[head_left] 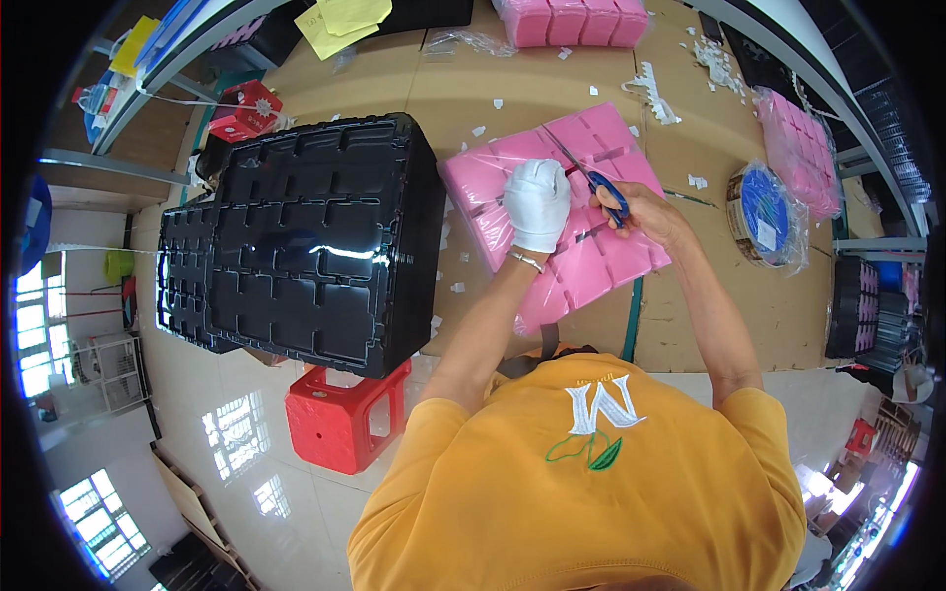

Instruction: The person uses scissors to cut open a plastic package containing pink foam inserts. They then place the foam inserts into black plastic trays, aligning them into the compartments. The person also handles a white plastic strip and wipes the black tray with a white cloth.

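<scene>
A pink block divided into sections [591,271], partly covered in shiny clear film, lies tilted on the cardboard-covered table in front of me. My left hand [537,204], in a white glove, is closed in a fist on top of the block. What its fingers grip is hidden by the glove. My right hand [645,215], bare, is closed round the blue handles of a pair of scissors [611,197]. The scissors' blades point up and left across the block, just beyond the gloved fist, and look slightly parted.
Stacked black plastic trays [305,236] stand at the left. Further pink packs [576,22] lie at the back and right [800,153], near a wrapped blue roll [767,212]. White scraps [717,64] litter the cardboard. A red stool [340,424] stands below the table's left side.
</scene>
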Tool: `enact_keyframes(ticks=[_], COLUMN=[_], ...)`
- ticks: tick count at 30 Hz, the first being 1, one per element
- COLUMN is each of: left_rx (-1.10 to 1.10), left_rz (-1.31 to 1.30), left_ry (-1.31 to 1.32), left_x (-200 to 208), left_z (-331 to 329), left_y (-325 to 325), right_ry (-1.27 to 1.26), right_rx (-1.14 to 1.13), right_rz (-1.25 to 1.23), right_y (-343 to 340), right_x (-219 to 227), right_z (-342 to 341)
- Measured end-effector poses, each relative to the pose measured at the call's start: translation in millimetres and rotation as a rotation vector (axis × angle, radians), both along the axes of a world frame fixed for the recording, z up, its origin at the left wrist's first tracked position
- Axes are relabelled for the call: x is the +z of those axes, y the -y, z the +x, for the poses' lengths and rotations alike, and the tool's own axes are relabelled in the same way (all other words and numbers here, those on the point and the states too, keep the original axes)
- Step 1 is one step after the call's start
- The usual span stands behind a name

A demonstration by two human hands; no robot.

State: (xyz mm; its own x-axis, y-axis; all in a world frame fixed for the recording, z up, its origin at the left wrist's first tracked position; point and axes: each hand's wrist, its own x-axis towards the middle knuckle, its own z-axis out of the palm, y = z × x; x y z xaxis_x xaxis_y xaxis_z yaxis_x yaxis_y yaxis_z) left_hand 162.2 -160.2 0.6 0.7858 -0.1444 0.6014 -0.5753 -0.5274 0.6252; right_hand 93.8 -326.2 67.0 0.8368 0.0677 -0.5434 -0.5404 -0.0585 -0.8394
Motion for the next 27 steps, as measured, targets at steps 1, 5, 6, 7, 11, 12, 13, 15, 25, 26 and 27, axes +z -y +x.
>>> enact_keyframes(ticks=[1, 5, 6, 7, 11, 12, 13, 15, 25, 26, 27], left_rx=[0.003, 0.027, 0.03, 0.033, 0.027, 0.025, 0.024, 0.002, -0.112, -0.115, -0.068], left_rz=[-0.018, -0.071, -0.073, -0.076, -0.108, -0.131, -0.154, -0.179, -0.245, -0.277, -0.371], left_ry=[-0.015, -0.008, -0.001, 0.006, 0.038, 0.038, 0.038, 0.053, -0.033, -0.071, -0.172], left_x=[-1.5, -2.6, -2.5, -2.5, -4.2, -3.5, -2.8, -3.9, -1.4, -5.2, -9.0], left_z=[-0.6, -1.6, -2.0, -2.1, -0.2, -0.5, -0.8, -0.9, -15.4, -12.6, -9.5], left_y=[-0.4, -0.9, -0.6, -0.4, -0.5, -0.6, -0.9, -1.1, 1.6, 0.2, -1.3], right_ry=[-0.003, -0.008, -0.008, -0.009, -0.002, 0.001, -0.009, -0.027, 0.206, 0.276, 0.336], right_rx=[-0.002, -0.008, -0.012, 0.0, 0.043, 0.052, 0.044, 0.028, -0.092, -0.102, -0.121], right_rz=[0.006, 0.065, 0.088, 0.078, 0.051, 0.045, 0.047, 0.049, 0.149, 0.147, 0.144], right_y=[2.2, 11.8, 13.5, 14.2, 11.1, 9.4, 7.6, 4.0, -16.8, -16.6, -15.8], right_x=[0.8, -1.4, -2.4, -2.3, 0.2, 0.3, -0.3, -2.0, 50.6, 65.2, 73.8], right_z=[-0.8, -8.2, -9.9, -10.5, -7.0, -4.9, -2.7, 3.1, 35.3, 31.3, 22.8])
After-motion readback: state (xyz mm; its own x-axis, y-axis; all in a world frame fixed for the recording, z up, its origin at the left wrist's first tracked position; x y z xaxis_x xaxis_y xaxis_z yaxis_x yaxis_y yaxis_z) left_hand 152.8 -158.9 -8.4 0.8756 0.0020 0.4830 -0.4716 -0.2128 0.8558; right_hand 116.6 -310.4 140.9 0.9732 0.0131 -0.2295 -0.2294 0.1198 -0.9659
